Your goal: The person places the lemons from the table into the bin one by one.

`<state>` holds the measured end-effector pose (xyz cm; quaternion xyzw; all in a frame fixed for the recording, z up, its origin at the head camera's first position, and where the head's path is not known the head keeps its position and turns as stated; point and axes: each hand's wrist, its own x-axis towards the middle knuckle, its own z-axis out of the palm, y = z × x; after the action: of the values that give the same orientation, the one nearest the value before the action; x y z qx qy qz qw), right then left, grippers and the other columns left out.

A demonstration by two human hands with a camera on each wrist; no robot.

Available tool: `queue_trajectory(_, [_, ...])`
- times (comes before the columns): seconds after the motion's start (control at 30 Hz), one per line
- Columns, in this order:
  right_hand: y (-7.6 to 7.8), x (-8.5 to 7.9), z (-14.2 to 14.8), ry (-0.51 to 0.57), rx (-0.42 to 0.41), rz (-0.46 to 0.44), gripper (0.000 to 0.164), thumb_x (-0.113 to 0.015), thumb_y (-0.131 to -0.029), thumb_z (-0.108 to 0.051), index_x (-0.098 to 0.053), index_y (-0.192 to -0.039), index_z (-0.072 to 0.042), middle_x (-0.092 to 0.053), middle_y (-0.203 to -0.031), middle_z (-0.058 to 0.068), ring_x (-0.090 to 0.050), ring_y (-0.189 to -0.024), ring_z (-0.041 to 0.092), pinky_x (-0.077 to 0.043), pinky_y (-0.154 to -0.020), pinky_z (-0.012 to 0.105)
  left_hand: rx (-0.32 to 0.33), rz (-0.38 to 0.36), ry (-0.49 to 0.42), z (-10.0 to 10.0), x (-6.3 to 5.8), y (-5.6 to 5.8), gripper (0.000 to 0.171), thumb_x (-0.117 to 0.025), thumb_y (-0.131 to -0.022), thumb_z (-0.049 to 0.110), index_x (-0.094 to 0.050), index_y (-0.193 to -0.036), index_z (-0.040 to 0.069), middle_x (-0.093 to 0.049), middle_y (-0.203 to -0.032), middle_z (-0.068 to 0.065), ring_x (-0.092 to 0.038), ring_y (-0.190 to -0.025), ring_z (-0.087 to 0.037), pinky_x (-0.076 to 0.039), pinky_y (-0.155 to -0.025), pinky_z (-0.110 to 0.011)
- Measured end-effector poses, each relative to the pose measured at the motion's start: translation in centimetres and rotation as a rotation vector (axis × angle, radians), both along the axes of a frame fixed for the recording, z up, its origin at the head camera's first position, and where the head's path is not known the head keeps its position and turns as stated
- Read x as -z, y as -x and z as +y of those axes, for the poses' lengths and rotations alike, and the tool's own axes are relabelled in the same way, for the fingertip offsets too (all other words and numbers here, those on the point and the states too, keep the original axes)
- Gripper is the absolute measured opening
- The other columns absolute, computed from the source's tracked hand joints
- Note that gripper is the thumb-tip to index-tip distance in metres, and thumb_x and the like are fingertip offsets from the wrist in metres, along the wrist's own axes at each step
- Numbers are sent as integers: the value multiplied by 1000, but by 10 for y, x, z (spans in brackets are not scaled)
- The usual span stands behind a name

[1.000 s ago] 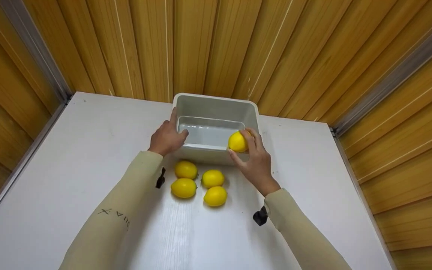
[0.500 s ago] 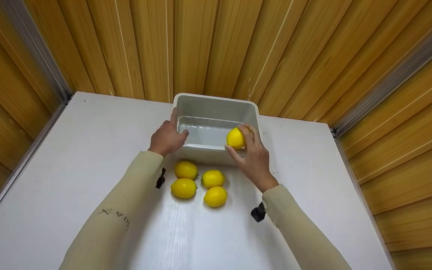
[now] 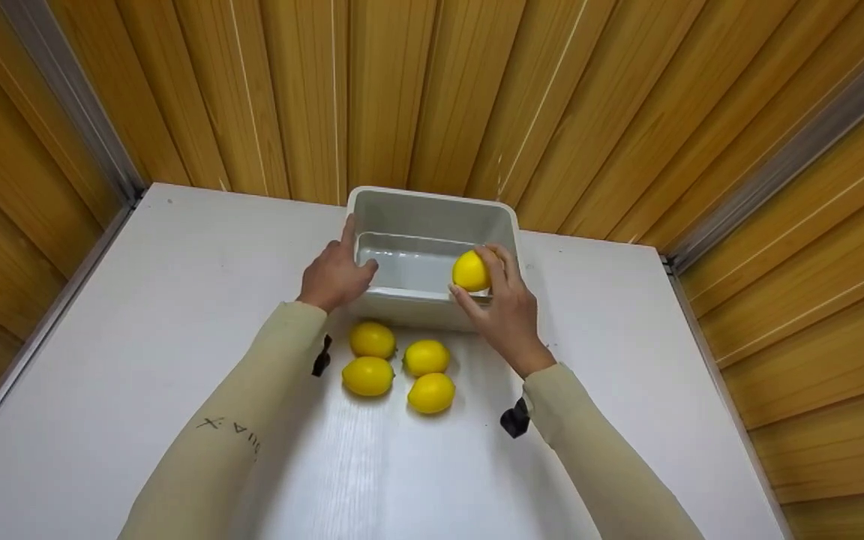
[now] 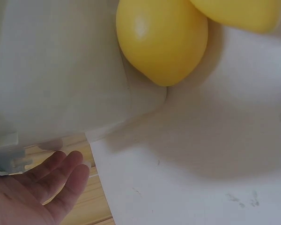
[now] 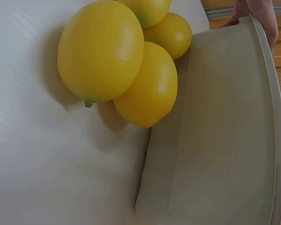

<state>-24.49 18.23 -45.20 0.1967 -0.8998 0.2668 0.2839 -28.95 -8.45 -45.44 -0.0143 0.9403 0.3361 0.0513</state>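
Note:
A yellow lemon [image 3: 469, 271] is in my right hand [image 3: 511, 319], held between thumb and fingers over the front right part of a grey plastic bin [image 3: 409, 308]. My left hand [image 3: 334, 276] grips the bin's front left corner, thumb over the rim and index finger along the left side. In the left wrist view, several of its fingers [image 4: 68, 180] show outside the bin wall. Several more lemons lie in front of the bin, among them one at the back left [image 3: 372, 340] and one at the front right [image 3: 431, 393]. The right wrist view hides the right hand and its lemon.
The bin stands on a white table [image 3: 604, 360], near its back edge. Wood-look panels [image 3: 417, 97] rise behind the table and at both sides. A black tab [image 3: 514, 418] hangs at the right sleeve and another [image 3: 322, 356] at the left.
My right hand has moved slightly forward and left with the lemon, further over the bin. The left hand, the bin and the lemons on the table have stayed in place.

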Motion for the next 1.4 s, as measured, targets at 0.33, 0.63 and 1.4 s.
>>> queue_trajectory(0.33, [2, -1, 0, 5, -14, -17, 63, -69, -84, -49, -49, -136, -20, -47, -135, 5, -62, -101, 18, -57, -82, 34, -11, -14, -3, 1, -2, 0, 88, -51, -91, 47, 3, -157, 26, -45, -143, -18, -51, -124, -33, -37, -110, -53])
queue_trajectory(0.63, [3, 1, -3, -14, -3, 4, 63, -68, -83, -52, -51, -135, -20, -48, -133, 5, -60, -105, 18, -57, -80, 33, -6, 12, 17, 1, -1, 0, 86, -49, -90, 47, 0, -157, 24, -50, -134, -19, -55, -116, -33, -43, -104, -53])
queue_trajectory(1.4, [1, 3, -3, -51, -7, -16, 64, -67, -83, -53, -49, -137, -22, -46, -137, 8, -58, -110, 20, -57, -83, 35, -6, -2, 3, 1, 0, 1, 87, -50, -91, 46, 2, -157, 26, -48, -136, -18, -53, -116, -31, -41, -107, -52])
